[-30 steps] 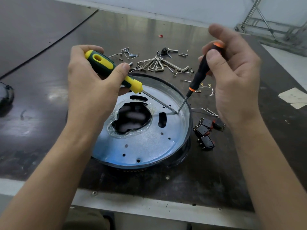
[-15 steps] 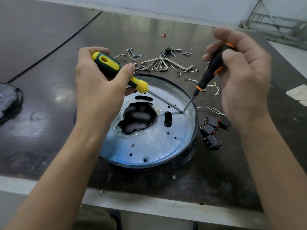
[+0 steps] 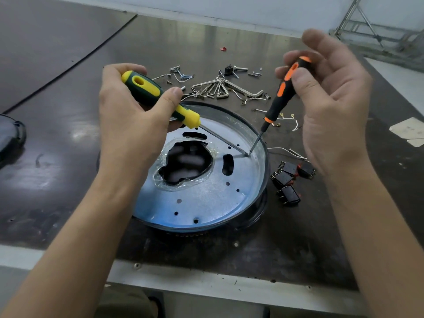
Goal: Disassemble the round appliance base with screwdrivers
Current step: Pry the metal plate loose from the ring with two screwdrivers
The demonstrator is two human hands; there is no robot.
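The round appliance base (image 3: 206,198) lies on the dark table, its shiny metal plate facing up with a torn film around a central hole. My left hand (image 3: 128,118) grips a yellow-and-green screwdriver (image 3: 158,97), its shaft slanting down to the right. My right hand (image 3: 330,102) holds a black-and-orange screwdriver (image 3: 282,92) by the top of the handle with fingertips. Both tips meet at one spot near the plate's right rim (image 3: 249,154).
Loose screws, wire clips and a set of hex keys (image 3: 220,88) lie behind the base. Three black switches (image 3: 290,180) sit to its right. A dark cover (image 3: 9,138) is at the left edge. Tape scraps (image 3: 408,131) lie far right.
Both hands and screwdrivers keep their places at the same spot on the plate. My right fingers have shifted around the orange handle, as if turning it.
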